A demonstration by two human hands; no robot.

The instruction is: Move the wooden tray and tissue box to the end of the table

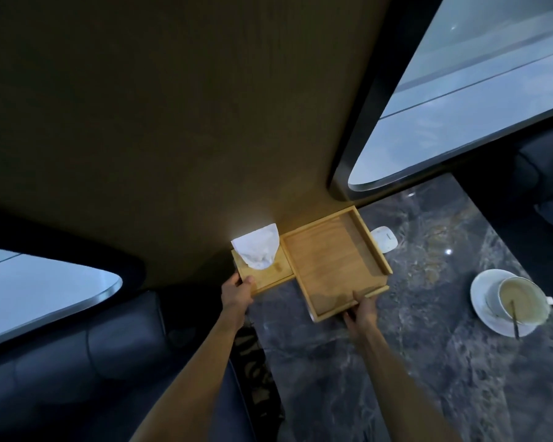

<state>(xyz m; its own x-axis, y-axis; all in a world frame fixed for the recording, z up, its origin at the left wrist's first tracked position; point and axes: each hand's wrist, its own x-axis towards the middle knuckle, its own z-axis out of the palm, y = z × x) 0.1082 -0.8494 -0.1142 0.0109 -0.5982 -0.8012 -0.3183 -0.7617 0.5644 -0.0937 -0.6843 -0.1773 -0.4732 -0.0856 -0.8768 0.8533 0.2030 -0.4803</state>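
We have both things at the far end of the desk (pixel 396 362), so we judge the moving step nearly done and the placing step in hand. The wooden tray (pixel 334 266) lies flat with its far side up against the wall, and the tissue box (pixel 265 271) sits touching its left side, a white tissue (pixel 257 250) standing out of the top.

Our left hand (pixel 237 293) is closed around the near left corner of the tissue box, thumb on top. Our right hand (pixel 363 309) grips the near rim of the wooden tray, thumb inside and fingers under the edge.

The next move, as we judge it, calls for little: a small push to square both things against the wall, then letting go and drawing the hands back. A small white object (pixel 384 240) lies just beyond the tray's right side, and a cup (pixel 521 301) on a saucer (pixel 482 295) stands well apart to the right, so we should keep the tray from sliding rightward.
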